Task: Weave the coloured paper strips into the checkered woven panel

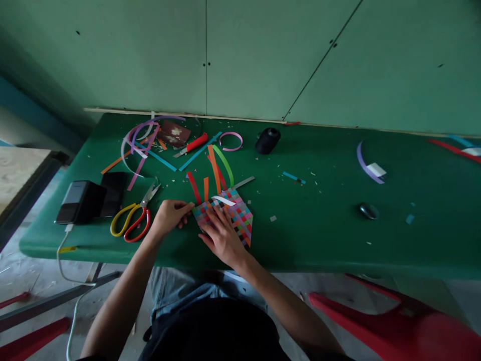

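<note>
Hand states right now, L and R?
Left hand: fingertips pinched at the left corner of the woven multicolour strip piece; exact grip can't be told.
Right hand: open, fingers spread on the piece, holding nothing.

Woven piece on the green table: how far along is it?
Looks done: most of the checkered body of the woven piece.
In hand: right hand spread flat on it; left hand has fingertips at its left corner, grip unclear.
Left: loose ends at the far side, including a long orange strip, green strip and grey strip. Probably well along, but unfinished. Part under the right hand is hidden.
</note>
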A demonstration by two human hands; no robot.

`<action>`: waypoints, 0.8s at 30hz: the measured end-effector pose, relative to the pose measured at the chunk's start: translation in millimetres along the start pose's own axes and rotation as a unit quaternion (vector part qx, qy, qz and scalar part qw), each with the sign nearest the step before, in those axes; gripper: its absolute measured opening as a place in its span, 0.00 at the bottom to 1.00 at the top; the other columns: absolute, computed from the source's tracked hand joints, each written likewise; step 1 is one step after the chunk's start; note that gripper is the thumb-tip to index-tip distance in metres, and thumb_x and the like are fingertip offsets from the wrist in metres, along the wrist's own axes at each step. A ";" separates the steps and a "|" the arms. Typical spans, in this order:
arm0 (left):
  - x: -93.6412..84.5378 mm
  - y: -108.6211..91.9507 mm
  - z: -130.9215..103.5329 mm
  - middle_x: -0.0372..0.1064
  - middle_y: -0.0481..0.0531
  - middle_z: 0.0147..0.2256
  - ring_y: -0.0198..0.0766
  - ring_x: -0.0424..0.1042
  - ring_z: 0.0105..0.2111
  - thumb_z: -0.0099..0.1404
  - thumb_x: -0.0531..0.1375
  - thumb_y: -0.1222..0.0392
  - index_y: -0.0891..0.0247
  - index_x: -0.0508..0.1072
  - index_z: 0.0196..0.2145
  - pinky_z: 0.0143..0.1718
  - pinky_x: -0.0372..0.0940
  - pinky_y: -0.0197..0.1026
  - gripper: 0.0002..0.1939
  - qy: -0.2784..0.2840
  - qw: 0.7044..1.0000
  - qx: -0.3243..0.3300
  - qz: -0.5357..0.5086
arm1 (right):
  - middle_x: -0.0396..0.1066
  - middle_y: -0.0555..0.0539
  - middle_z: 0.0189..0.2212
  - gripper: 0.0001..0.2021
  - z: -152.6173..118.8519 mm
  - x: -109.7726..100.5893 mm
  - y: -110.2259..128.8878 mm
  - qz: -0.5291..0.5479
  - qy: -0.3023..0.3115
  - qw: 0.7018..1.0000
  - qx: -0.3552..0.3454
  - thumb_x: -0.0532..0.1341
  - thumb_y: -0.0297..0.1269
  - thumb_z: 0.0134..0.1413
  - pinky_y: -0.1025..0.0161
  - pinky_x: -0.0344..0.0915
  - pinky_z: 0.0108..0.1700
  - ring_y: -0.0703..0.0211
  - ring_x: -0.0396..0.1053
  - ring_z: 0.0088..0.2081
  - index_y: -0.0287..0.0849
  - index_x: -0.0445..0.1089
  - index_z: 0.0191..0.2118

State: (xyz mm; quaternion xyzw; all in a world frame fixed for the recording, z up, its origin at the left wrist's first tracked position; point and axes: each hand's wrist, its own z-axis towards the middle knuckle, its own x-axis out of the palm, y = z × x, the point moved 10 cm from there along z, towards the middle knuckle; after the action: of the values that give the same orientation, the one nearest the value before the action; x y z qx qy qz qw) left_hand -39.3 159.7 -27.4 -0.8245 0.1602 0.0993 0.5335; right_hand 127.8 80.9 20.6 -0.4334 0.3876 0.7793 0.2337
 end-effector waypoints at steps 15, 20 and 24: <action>6.4 -0.2 0.8 0.68 0.46 0.17 0.31 0.64 0.14 0.61 0.67 0.43 0.63 0.76 0.26 0.15 0.56 0.34 0.20 0.018 1.000 0.014 -0.008 | 0.66 0.38 0.63 0.11 9.3 -8.1 -0.5 0.012 0.024 0.999 0.031 0.60 0.40 0.70 0.32 0.51 0.73 0.39 0.54 0.71 0.46 0.73 0.53; 8.3 -0.2 -0.4 0.68 0.46 0.16 0.31 0.63 0.13 0.63 0.66 0.42 0.62 0.74 0.23 0.15 0.55 0.34 0.21 0.015 1.000 0.021 0.018 | 0.65 0.37 0.63 0.10 10.1 -9.4 1.1 0.000 0.029 0.999 0.030 0.59 0.41 0.71 0.32 0.49 0.73 0.38 0.54 0.71 0.45 0.71 0.52; 9.4 -0.1 0.6 0.67 0.46 0.15 0.30 0.62 0.12 0.63 0.66 0.44 0.62 0.75 0.24 0.14 0.55 0.34 0.20 0.031 0.999 0.010 0.027 | 0.65 0.37 0.63 0.10 10.2 -8.6 0.9 -0.006 0.032 0.999 0.030 0.58 0.41 0.72 0.33 0.49 0.73 0.39 0.54 0.71 0.45 0.71 0.51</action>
State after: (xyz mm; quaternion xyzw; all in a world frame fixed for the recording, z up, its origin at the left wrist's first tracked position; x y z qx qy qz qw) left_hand -30.6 158.8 -30.8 -0.8173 0.1998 0.0870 0.5334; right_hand 126.5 88.4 31.7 -0.4533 0.4155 0.7515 0.2391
